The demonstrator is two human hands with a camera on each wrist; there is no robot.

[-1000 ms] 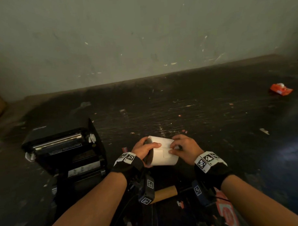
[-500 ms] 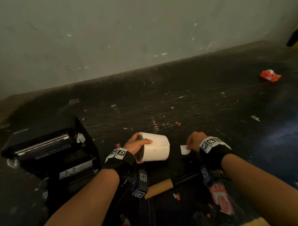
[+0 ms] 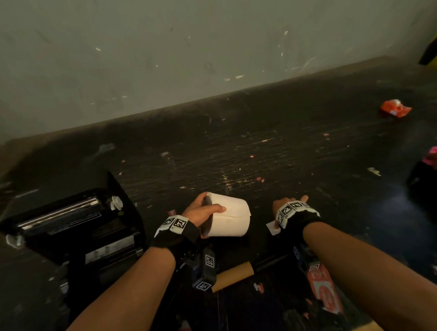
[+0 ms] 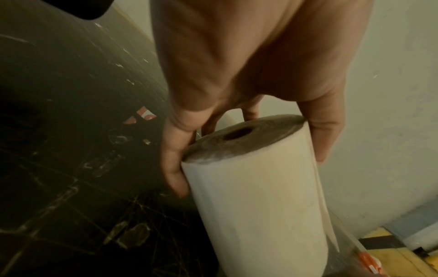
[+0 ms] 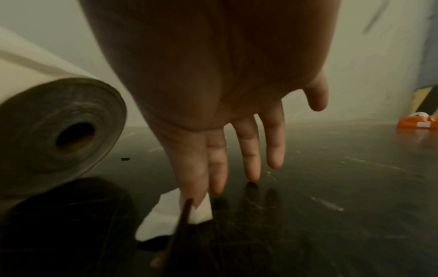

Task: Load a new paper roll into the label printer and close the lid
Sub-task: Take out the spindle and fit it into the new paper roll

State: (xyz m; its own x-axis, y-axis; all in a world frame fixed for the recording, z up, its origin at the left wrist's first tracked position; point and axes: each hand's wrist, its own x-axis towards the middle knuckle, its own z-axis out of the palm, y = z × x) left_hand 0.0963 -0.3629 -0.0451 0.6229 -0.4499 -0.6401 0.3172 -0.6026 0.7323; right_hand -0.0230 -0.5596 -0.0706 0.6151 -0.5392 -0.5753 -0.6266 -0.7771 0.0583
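Down at the near edge, much is hard to read: my forearms cover the clutter by my knees, where only the end of a brown cardboard tube [image 3: 235, 276] and some red-printed scraps show, and the inside of the printer [image 3: 73, 229] is too dark to make out beyond its raised lid with a shiny bar across it. From the head view my right hand [image 3: 289, 203] is mostly hidden behind its wrist strap, though the wrist camera shows it plainly. My left hand [image 3: 201, 211] grips the paper roll [image 3: 229, 219] at its left end, thumb over the top and fingers curled round the far side (the roll lies on its side, held just right of the printer and apart from it). My right hand is spread, fingers straight and pointing down at the dark floor [image 3: 236, 152], holding nothing; a small white paper scrap [image 5: 175, 215] lies on the floor under my first fingertips, and I cannot tell whether they touch it. Both forearms reach forward, wrists well apart. An orange packet [image 3: 395, 108] lies far off to the right.
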